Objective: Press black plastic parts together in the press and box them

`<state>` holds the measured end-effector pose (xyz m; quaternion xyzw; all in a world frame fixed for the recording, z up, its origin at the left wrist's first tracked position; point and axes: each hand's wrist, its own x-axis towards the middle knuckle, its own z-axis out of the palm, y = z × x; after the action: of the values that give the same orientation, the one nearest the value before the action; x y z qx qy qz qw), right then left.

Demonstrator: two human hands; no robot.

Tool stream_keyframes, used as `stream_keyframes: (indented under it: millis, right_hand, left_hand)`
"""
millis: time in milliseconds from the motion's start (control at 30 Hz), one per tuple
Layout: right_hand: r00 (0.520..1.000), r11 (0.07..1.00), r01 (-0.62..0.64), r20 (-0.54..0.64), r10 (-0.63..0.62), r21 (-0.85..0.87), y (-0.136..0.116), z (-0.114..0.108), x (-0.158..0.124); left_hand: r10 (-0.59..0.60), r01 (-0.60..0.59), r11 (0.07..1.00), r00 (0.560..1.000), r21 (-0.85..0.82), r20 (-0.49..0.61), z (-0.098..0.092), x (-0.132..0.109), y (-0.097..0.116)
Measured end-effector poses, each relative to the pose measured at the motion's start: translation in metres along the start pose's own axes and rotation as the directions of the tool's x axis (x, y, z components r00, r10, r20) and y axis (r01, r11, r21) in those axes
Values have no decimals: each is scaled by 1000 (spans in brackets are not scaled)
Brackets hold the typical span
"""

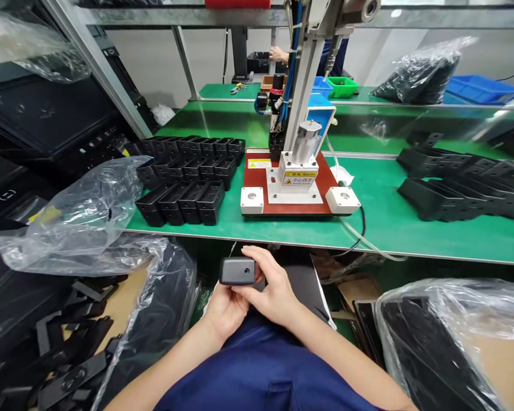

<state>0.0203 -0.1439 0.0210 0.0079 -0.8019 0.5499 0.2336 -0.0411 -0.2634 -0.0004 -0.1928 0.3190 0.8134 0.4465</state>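
Note:
Between my hands, over my lap and in front of the bench edge, is a small black plastic housing (235, 272) with rounded corners and a round hole at its right end. My left hand (228, 311) holds it from below, its fingers mostly hidden behind the part. From the right, my right hand (272, 285) grips the same housing, thumb at its lower edge and fingers over the top. Straight ahead on the bench stands a press fixture (300, 171) with a red-brown base and two white button boxes. To its left, rows of open black housings (191, 202) stand upright.
More black parts (445, 197) lie stacked on the green bench (385, 228) at right. Plastic-lined boxes flank me: the left one holds loose black brackets (75, 365), the right one a dark part (428, 342) under clear film (466, 297). A co-worker's hand (278, 55) shows at the back.

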Motion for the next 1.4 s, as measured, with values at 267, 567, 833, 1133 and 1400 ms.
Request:
stream_keyframes:
  millis: [267, 567, 833, 1133, 1400]
  right_hand:
    - [963, 989, -151, -227, 146, -5, 4, -9, 5]
    - [912, 948, -317, -270, 309, 16, 6, -12, 10]
    - [895, 809, -395, -17, 446, 436, 18, -8, 10]
    - [903, 767, -366, 2, 430, 527, 20, -9, 7]
    - [912, 744, -352, 29, 409, 567, 21, -10, 5]
  left_hand:
    - [-289, 304, 951, 942, -62, 171, -4, 0, -9]
    - [-234, 177, 957, 940, 229, 250, -3, -7, -18]
    - [-22, -72, 813, 988, 578, 154, 4, -19, -18]
    - [34, -187, 688, 974, 701, 226, 1, -18, -20]
    - [94, -297, 572, 950, 765, 298, -7, -15, -19]
